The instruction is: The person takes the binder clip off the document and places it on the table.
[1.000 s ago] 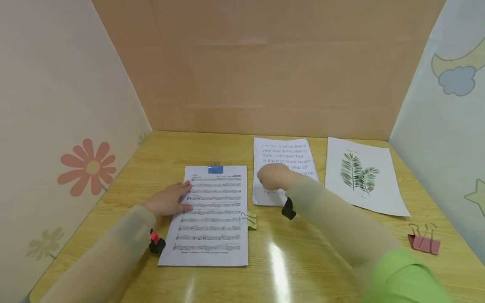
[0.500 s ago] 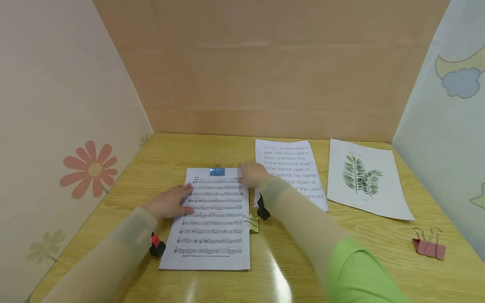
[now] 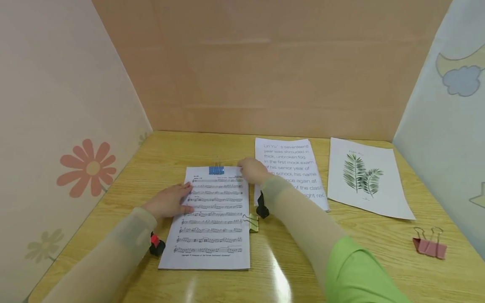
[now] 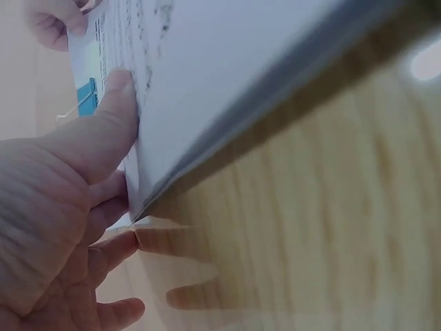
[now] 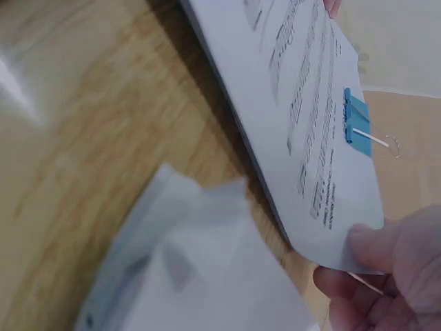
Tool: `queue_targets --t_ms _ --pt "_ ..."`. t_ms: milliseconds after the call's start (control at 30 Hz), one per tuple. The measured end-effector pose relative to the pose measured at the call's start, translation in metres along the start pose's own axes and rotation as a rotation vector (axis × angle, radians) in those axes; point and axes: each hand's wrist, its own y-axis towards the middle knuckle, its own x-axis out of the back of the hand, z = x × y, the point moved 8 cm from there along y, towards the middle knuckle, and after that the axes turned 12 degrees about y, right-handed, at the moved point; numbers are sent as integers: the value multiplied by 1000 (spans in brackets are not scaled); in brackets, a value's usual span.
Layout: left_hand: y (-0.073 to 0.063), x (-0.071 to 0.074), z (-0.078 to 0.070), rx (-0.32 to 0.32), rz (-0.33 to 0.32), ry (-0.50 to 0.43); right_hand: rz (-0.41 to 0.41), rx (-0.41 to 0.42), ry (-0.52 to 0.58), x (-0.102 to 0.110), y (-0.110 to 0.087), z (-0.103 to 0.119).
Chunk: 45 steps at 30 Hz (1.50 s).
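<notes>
A stack of sheet music (image 3: 212,210) lies on the table in the head view, with a blue binder clip (image 3: 217,170) at its top edge. My left hand (image 3: 166,202) holds the left edge; the left wrist view shows the thumb (image 4: 114,127) on the top page and some fingers beneath the edge. At the top right corner, my right hand (image 3: 254,170) pinches the pages, its thumb (image 5: 372,245) on top in the right wrist view. The corner bends slightly there. A yellow binder clip (image 3: 254,224) overlaps the stack's right edge in the head view.
A stack of large-print text pages (image 3: 288,158) lies right of the music, partly behind the right hand. Farther right are sheets with a fern picture (image 3: 363,176) and a pink binder clip (image 3: 431,247). Walls (image 3: 280,84) enclose the table's back and sides.
My right hand has moved left from over the text pages to the music stack's top right corner and now pinches it. The left hand has stayed at the left edge.
</notes>
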Motion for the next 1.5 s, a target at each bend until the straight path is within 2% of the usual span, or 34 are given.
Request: queue_targets --t_ms 133,233,333,467,567,633,667,733,933,1100,1300,1500 --pt "-1 0 5 -9 -15 -17 -17 47 66 4 -2 6" --pt "-1 10 5 -26 -95 -54 -29 72 124 8 -6 10" --pt "-2 29 3 -24 -232 -96 -32 88 190 11 -9 14" --pt "-7 65 -3 -8 -482 -109 -31 103 310 15 -10 19" --pt "-16 93 -8 -9 -677 -102 -22 111 404 18 -11 24" --pt "-23 108 -11 -12 -768 -102 -12 119 451 21 -13 28" --pt "-25 114 -13 -16 -794 -103 -7 121 473 23 -13 30" --pt "-27 124 -15 -8 -809 -104 5 125 523 27 -15 34" --pt "-24 147 -25 -19 -789 -45 31 118 668 42 -20 40" --pt "-19 160 -34 -12 -744 -30 20 110 655 58 -24 39" --pt "-11 172 -42 15 -683 -58 5 112 638 79 -35 35" --pt "-4 181 -56 2 -640 -82 0 108 660 100 -42 18"
